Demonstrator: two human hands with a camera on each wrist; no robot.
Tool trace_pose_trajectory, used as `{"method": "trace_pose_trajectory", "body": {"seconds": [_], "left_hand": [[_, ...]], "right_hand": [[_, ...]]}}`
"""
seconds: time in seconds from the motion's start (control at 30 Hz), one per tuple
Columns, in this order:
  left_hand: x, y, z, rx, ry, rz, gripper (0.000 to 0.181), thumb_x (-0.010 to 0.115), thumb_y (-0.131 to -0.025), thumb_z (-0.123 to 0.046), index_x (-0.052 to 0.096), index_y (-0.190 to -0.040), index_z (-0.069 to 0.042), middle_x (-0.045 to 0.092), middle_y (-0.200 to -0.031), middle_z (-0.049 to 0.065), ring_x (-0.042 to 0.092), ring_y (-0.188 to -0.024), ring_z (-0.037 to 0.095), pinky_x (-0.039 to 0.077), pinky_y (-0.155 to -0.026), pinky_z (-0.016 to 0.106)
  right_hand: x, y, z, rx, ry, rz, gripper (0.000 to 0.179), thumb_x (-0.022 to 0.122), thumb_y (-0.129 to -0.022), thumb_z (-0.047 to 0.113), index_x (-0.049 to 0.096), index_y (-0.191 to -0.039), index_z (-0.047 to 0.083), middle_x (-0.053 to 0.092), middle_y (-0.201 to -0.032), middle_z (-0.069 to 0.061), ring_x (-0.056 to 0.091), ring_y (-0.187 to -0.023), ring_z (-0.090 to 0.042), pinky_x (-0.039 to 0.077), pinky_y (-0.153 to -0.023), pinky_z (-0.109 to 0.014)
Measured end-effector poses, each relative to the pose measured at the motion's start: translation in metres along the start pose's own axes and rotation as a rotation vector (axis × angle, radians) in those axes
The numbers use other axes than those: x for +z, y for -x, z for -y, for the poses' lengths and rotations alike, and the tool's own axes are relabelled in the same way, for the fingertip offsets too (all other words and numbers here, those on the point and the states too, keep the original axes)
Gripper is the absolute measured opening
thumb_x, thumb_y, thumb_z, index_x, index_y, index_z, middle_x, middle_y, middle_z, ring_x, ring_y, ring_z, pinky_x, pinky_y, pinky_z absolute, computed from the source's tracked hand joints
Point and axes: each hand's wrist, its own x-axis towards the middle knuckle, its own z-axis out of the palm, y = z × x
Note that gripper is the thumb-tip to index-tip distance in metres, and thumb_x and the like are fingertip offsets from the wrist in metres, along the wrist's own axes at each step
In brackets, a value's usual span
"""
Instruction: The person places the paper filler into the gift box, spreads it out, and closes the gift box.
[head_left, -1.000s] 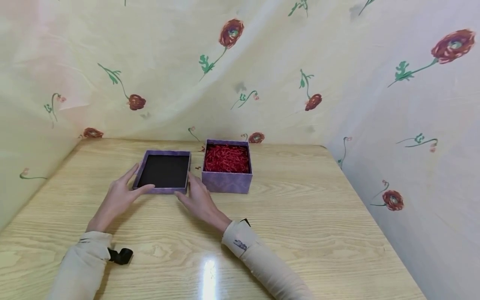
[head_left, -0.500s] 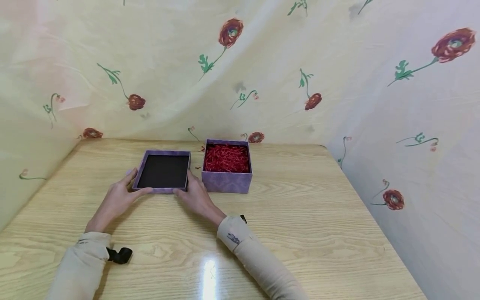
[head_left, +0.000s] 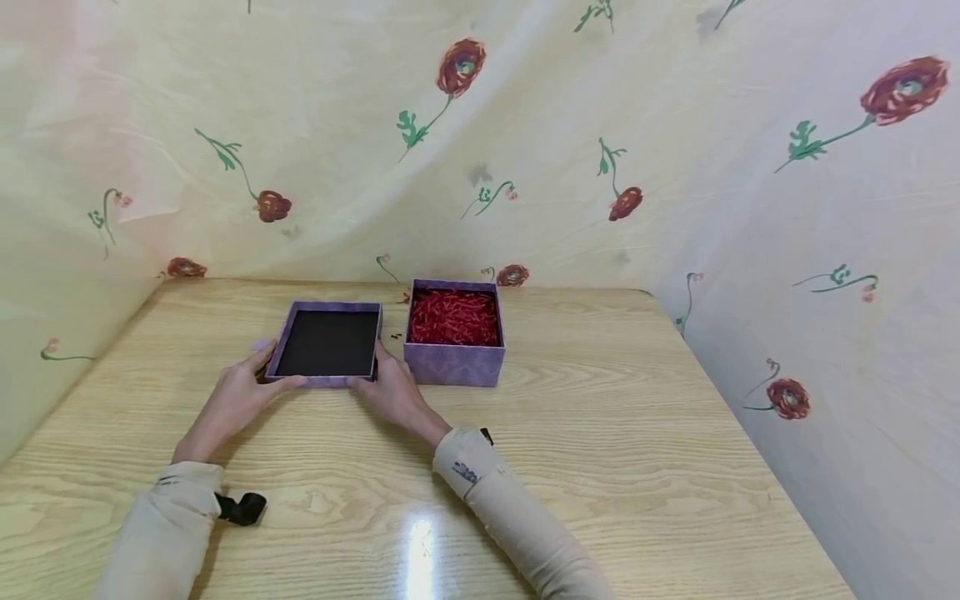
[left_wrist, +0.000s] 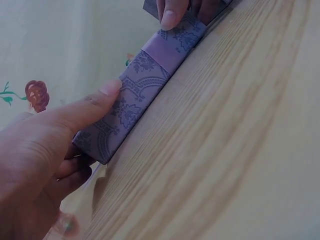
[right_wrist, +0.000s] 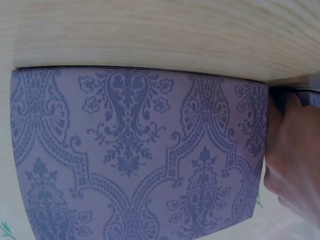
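A shallow purple box lid (head_left: 324,381) with a black inside lies on the table, hollow side up. My left hand (head_left: 234,406) grips its near left corner, thumb along the front wall and fingers round the left side. On the near right corner my right hand (head_left: 393,392) has its hold, with the thumb in front and fingers in the gap beside the box. Close up in the left wrist view, the lid's wall (left_wrist: 137,92) has a dark ornate pattern and a plain lilac ribbon band (left_wrist: 162,50). The right hand's fingertips are hidden in the right wrist view.
A deeper purple box (head_left: 453,365) holding red shredded paper (head_left: 453,317) stands just right of the lid. Its patterned side (right_wrist: 135,150) fills much of the right wrist view. Small red shreds (head_left: 396,336) lie between them. A floral curtain (head_left: 337,150) hangs behind the table (head_left: 600,467).
My left fingers have slid slightly nearer along the lid's left side, showing a lilac bit beyond them. My right hand has drawn in against the corner, its forearm shifting left. The lid stays put.
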Motion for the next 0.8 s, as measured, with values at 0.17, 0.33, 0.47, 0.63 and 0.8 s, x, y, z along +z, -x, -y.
{"method": "trace_pose_trajectory", "body": {"seconds": [0.17, 0.33, 0.47, 0.63, 0.8], "left_hand": [[-0.0004, 0.0013, -0.0018, -0.022, -0.003, 0.019, 0.101, 0.072, -0.097, -0.05, 0.021, -0.159, 0.012, 0.027, -0.157, 0.039, 0.032, -0.142, 0.056, 0.035, -0.107, 0.068], [-0.0004, 0.0021, -0.0025, -0.013, -0.005, 0.002, 0.099, 0.072, -0.097, -0.05, 0.023, -0.158, 0.012, 0.029, -0.156, 0.04, 0.039, -0.138, 0.053, 0.038, -0.105, 0.067], [-0.0005, 0.0025, -0.0015, -0.001, 0.005, -0.011, 0.098, 0.073, -0.097, -0.049, 0.026, -0.158, 0.011, 0.031, -0.155, 0.04, 0.039, -0.139, 0.053, 0.039, -0.104, 0.067], [-0.0023, 0.0025, -0.0021, 0.018, 0.024, -0.031, 0.095, 0.074, -0.096, -0.045, 0.028, -0.158, 0.011, 0.035, -0.154, 0.039, 0.04, -0.138, 0.054, 0.039, -0.103, 0.067], [-0.0045, 0.0039, -0.006, 0.018, 0.057, -0.056, 0.094, 0.075, -0.096, -0.044, 0.029, -0.159, 0.006, 0.036, -0.155, 0.035, 0.046, -0.135, 0.052, 0.042, -0.103, 0.064]], "right_hand": [[0.0003, 0.0004, 0.0001, 0.003, 0.009, 0.0, 0.081, 0.073, -0.1, 0.02, 0.027, -0.165, 0.01, 0.058, -0.145, -0.016, 0.062, -0.123, -0.02, 0.055, -0.096, -0.037], [0.0, -0.0002, -0.0002, -0.001, 0.005, -0.002, 0.08, 0.073, -0.1, 0.019, 0.028, -0.165, 0.009, 0.058, -0.145, -0.016, 0.063, -0.12, -0.016, 0.054, -0.096, -0.034], [-0.0006, 0.0002, 0.0004, -0.013, 0.006, -0.001, 0.079, 0.072, -0.1, 0.017, 0.028, -0.165, 0.009, 0.059, -0.144, -0.016, 0.062, -0.122, -0.018, 0.053, -0.098, -0.035], [-0.0027, 0.0004, 0.003, -0.031, 0.001, -0.004, 0.079, 0.072, -0.1, 0.016, 0.028, -0.165, 0.011, 0.059, -0.144, -0.016, 0.062, -0.123, -0.021, 0.053, -0.098, -0.036], [-0.0039, 0.0016, 0.0047, -0.034, -0.011, -0.019, 0.077, 0.073, -0.1, 0.016, 0.031, -0.164, 0.013, 0.06, -0.144, -0.015, 0.06, -0.125, -0.02, 0.052, -0.1, -0.037]]}}
